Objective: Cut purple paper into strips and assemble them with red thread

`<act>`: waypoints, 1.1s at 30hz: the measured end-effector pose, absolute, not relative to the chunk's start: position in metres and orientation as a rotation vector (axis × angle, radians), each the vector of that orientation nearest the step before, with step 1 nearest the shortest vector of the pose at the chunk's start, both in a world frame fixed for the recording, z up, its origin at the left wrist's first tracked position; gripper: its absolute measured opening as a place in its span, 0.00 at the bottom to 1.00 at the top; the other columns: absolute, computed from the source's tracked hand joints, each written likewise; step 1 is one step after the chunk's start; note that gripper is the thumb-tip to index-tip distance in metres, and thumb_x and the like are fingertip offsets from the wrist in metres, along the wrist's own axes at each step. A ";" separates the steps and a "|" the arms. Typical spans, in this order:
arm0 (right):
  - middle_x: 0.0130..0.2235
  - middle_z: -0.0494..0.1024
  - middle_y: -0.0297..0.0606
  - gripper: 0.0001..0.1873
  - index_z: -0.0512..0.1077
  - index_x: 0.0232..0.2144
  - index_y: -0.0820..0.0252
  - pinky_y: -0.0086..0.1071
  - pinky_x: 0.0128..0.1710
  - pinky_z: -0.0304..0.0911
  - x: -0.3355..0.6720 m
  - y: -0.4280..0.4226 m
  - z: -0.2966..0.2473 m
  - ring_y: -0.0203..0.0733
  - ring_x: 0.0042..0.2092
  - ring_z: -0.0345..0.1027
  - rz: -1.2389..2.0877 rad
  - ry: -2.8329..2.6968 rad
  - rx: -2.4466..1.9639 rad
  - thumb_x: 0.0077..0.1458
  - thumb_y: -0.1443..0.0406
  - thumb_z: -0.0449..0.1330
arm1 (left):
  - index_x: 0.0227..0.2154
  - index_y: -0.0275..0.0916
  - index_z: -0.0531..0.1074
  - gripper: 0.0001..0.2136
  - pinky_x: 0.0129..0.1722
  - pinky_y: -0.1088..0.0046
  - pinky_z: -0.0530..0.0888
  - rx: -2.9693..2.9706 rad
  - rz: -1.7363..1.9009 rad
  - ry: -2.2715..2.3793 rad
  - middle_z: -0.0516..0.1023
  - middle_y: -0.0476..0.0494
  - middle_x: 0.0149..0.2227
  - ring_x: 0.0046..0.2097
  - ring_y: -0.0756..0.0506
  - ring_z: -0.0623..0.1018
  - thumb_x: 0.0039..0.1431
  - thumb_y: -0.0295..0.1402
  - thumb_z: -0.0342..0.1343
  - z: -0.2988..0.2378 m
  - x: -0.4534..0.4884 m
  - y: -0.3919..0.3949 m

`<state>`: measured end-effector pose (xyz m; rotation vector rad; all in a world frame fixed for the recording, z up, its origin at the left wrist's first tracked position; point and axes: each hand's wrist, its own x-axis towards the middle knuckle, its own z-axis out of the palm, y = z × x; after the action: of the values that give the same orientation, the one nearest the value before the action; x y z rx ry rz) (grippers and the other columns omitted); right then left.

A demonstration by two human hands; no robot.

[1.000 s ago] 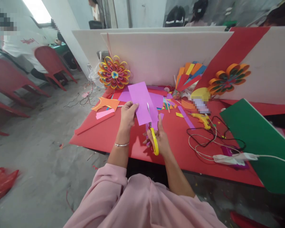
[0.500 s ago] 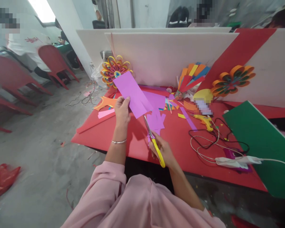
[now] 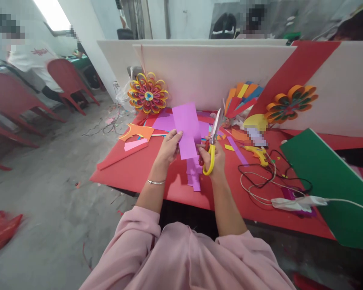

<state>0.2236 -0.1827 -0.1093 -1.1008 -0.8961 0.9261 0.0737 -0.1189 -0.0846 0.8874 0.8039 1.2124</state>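
Observation:
Between thumb and fingers, my left hand (image 3: pixel 170 147) pinches the left edge of a purple sheet of paper (image 3: pixel 186 129), held up above the table. My right hand (image 3: pixel 215 157) grips a pair of scissors (image 3: pixel 214 139) with yellow and red handles, blades pointing up and away from the sheet. The right thumb and fingertips are close to the sheet's lower right edge; whether they touch it I cannot tell. Beneath lie several cut purple strips (image 3: pixel 194 177) in a loose pile. More purple paper (image 3: pixel 163 122) rests behind the sheet.
Paper flowers, one yellow and red (image 3: pixel 149 96) and one orange (image 3: pixel 292 105), lean against white boards (image 3: pixel 199 76). A yellow glue gun (image 3: pixel 258 154), tangled cords (image 3: pixel 251 187) and a green board (image 3: pixel 329 185) are on the right of the red table (image 3: pixel 157 185). Red chairs (image 3: pixel 67 76) stand left.
The purple sheet has swung more upright and shifted right with my left hand. My right hand has risen, turning the scissors so their blades point up, away from the sheet.

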 end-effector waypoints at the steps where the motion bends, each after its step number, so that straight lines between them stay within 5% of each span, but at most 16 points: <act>1: 0.36 0.82 0.33 0.33 0.69 0.55 0.55 0.28 0.19 0.62 0.222 -0.181 -0.111 0.34 0.22 0.67 0.925 -0.898 -1.109 0.48 0.55 0.70 | 0.33 0.41 0.71 0.15 0.17 0.81 0.62 0.879 1.190 0.812 0.71 0.57 0.21 0.17 0.55 0.67 0.57 0.42 0.70 -0.084 0.073 -0.120; 5: 0.36 0.83 0.35 0.33 0.71 0.56 0.55 0.28 0.20 0.63 0.218 -0.187 -0.116 0.34 0.23 0.67 0.936 -0.927 -1.120 0.49 0.55 0.69 | 0.32 0.40 0.70 0.12 0.18 0.81 0.67 0.841 1.166 0.803 0.71 0.57 0.21 0.19 0.54 0.70 0.58 0.39 0.68 -0.085 0.072 -0.120; 11: 0.35 0.81 0.35 0.33 0.73 0.57 0.55 0.28 0.23 0.65 0.225 -0.196 -0.124 0.41 0.32 0.75 0.994 -1.012 -1.154 0.49 0.54 0.70 | 0.35 0.37 0.73 0.10 0.38 0.71 0.83 0.745 1.147 0.736 0.80 0.48 0.28 0.34 0.45 0.85 0.59 0.36 0.67 -0.086 0.073 -0.118; 17: 0.31 0.74 0.29 0.29 0.73 0.58 0.54 0.29 0.25 0.66 0.235 -0.233 -0.142 0.35 0.28 0.68 1.036 -1.130 -1.208 0.55 0.55 0.68 | 0.36 0.37 0.73 0.10 0.46 0.62 0.85 0.701 1.176 0.674 0.82 0.46 0.29 0.40 0.40 0.87 0.58 0.35 0.67 -0.089 0.062 -0.114; 21: 0.30 0.69 0.27 0.28 0.73 0.59 0.54 0.29 0.24 0.60 0.241 -0.253 -0.151 0.32 0.25 0.61 1.077 -1.264 -1.290 0.57 0.57 0.66 | 0.34 0.38 0.73 0.06 0.49 0.61 0.85 0.682 1.228 0.684 0.84 0.43 0.32 0.42 0.40 0.87 0.60 0.32 0.65 -0.091 0.059 -0.112; 33: 0.31 0.66 0.28 0.22 0.72 0.57 0.55 0.31 0.29 0.58 0.256 -0.259 -0.143 0.33 0.28 0.59 1.258 -1.525 -1.209 0.62 0.59 0.60 | 0.37 0.34 0.74 0.04 0.47 0.65 0.85 0.529 1.170 0.683 0.86 0.40 0.31 0.39 0.42 0.88 0.67 0.28 0.56 -0.076 0.059 -0.122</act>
<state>0.2558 -0.2589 -0.1432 -1.2094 -1.5251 1.2576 0.0586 -0.1221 -0.0761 0.5295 0.6833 1.1700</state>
